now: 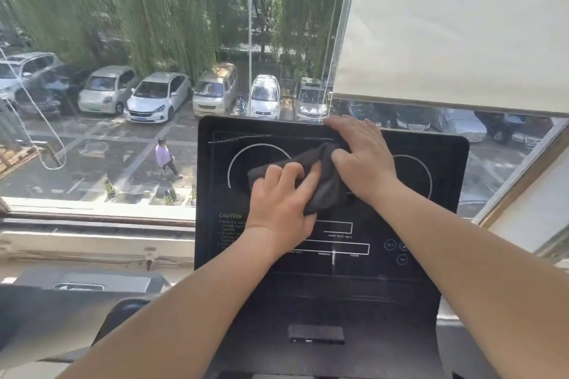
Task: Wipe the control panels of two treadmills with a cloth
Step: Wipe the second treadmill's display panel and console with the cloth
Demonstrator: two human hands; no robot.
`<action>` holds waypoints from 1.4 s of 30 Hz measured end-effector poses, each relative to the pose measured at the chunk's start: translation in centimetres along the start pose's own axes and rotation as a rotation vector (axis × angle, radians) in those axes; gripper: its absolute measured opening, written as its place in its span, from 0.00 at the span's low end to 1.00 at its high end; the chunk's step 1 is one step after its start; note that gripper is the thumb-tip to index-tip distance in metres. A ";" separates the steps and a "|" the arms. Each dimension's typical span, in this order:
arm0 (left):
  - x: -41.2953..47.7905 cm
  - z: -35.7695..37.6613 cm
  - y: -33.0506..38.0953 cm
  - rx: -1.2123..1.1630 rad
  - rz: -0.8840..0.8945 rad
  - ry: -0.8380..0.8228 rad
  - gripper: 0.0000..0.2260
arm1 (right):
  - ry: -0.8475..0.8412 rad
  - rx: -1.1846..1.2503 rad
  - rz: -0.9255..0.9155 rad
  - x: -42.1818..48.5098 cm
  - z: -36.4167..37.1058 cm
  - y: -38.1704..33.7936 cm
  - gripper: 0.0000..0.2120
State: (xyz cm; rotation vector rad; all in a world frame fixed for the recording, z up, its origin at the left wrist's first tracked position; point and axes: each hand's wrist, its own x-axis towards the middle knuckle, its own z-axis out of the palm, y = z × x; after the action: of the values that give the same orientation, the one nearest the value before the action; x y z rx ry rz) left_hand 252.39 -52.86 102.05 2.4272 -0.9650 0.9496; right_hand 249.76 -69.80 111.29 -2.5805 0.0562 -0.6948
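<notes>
A black treadmill control panel (431, 224) with white ring markings and a CAUTION label stands upright in front of me. A dark grey cloth (323, 175) lies pressed against its upper middle. My left hand (280, 203) lies flat on the cloth's lower left part, fingers spread and curled over it. My right hand (360, 157) rests palm-down on the cloth's upper right edge, its fingertips reaching the panel's top rim. Part of the cloth is hidden under both hands.
A large window behind the panel looks onto a car park. A cream roller blind (455, 24) covers the upper right, and its cord (250, 31) hangs just above the panel. A second treadmill's dark console (77, 286) sits at lower left.
</notes>
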 end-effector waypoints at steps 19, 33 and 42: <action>-15.6 1.5 3.0 -0.120 -0.031 -0.457 0.29 | 0.048 0.018 0.084 -16.3 2.7 3.6 0.20; -8.2 3.0 8.3 0.134 0.501 -0.335 0.13 | 0.190 0.002 0.062 -15.0 -0.8 7.4 0.17; 5.0 -0.2 9.6 0.015 -0.358 -0.068 0.32 | 0.149 -0.098 0.082 -6.4 -8.2 10.8 0.23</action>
State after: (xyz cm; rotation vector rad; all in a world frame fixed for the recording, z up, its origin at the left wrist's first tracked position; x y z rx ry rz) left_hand 248.20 -61.79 106.46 2.5413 -0.5157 0.7523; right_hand 241.04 -81.94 109.78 -2.5977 0.2479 -0.8722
